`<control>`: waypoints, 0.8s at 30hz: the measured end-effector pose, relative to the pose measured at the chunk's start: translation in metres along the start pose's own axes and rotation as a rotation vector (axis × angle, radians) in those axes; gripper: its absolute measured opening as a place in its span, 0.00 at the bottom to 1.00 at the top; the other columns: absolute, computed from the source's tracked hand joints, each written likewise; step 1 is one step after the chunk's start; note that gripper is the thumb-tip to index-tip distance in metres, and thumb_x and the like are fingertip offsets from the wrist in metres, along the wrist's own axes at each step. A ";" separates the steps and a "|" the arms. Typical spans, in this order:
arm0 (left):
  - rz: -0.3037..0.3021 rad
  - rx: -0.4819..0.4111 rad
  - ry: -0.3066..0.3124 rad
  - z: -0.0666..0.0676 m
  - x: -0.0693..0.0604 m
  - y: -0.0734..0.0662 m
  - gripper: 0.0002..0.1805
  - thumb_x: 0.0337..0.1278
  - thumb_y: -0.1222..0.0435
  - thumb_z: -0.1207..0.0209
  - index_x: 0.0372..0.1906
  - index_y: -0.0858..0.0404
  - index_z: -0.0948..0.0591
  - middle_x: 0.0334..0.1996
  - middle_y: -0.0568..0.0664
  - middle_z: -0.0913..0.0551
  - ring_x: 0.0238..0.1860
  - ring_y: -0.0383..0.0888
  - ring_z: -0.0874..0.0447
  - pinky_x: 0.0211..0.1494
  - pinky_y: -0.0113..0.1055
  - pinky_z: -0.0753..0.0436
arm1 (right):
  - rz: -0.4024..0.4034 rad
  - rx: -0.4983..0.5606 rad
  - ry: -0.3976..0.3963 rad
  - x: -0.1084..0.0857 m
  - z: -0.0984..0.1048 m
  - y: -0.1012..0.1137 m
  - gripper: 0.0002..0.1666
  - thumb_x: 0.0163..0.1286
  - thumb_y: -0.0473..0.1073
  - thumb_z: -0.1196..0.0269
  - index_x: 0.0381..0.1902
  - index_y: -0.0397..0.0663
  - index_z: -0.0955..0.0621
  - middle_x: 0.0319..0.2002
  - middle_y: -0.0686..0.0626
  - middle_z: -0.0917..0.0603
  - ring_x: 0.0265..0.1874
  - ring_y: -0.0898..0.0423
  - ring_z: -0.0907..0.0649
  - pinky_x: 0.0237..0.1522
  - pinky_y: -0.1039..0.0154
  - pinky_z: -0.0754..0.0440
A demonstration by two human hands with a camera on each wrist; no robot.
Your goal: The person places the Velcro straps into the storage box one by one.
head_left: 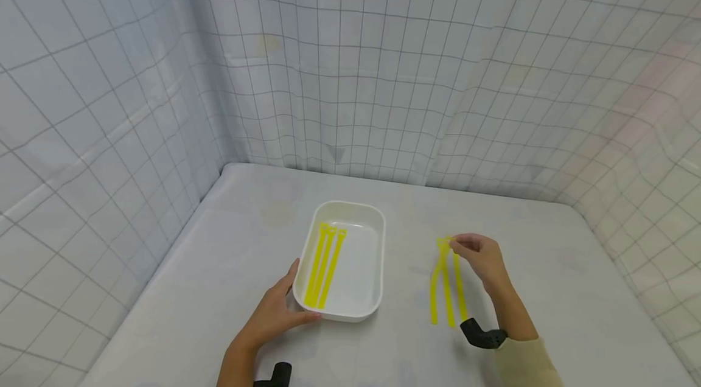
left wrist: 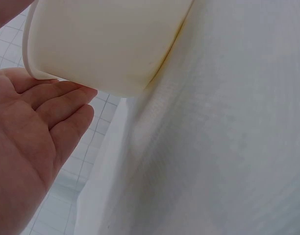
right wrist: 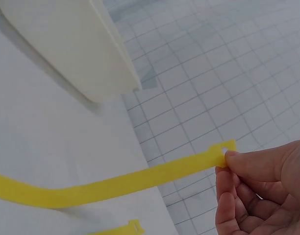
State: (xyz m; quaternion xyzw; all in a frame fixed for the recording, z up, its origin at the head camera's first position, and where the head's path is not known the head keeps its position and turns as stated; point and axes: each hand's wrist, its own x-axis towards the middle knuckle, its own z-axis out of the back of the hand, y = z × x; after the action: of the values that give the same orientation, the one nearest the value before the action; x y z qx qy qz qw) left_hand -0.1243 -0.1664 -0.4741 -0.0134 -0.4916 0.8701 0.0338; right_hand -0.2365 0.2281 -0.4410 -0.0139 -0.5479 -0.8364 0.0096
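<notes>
In the head view my left hand (head_left: 274,316) holds the near left corner of a white tray (head_left: 380,265), thumb at the near side and fingers along the left side. The left wrist view shows the left hand's (left wrist: 37,132) lightly bent fingers touching the tray wall (left wrist: 111,49) below the rim. Three yellow strips (head_left: 327,262) lie side by side in the tray's left half. Right of the tray, my right hand (head_left: 482,256) pinches the far end of a yellow strip (right wrist: 130,185) between thumb and fingertips. Another strip (right wrist: 118,231) lies lower in the right wrist view.
The tray stands on a white-covered table (head_left: 263,204). More yellow strips (head_left: 448,299) extend toward me beside the right hand, their far ends overlapping. White grid-patterned curtains (head_left: 350,70) hang behind and at both sides. Black devices (head_left: 484,336) sit on my wrists.
</notes>
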 end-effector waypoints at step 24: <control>0.003 0.000 -0.005 0.000 0.000 -0.003 0.65 0.24 0.47 0.25 0.71 0.61 0.48 0.68 0.55 0.43 0.67 0.56 0.45 0.63 0.55 0.41 | 0.012 -0.053 -0.162 0.012 0.009 -0.096 0.23 0.55 0.59 0.35 0.42 0.51 0.18 0.40 0.51 0.18 0.37 0.55 0.20 0.37 0.70 0.21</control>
State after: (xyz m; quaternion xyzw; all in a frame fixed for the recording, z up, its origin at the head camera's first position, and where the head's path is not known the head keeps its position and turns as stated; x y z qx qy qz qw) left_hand -0.1237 -0.1652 -0.4714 -0.0122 -0.4916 0.8702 0.0314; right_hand -0.2515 0.2748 -0.5246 -0.0849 -0.5244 -0.8467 -0.0299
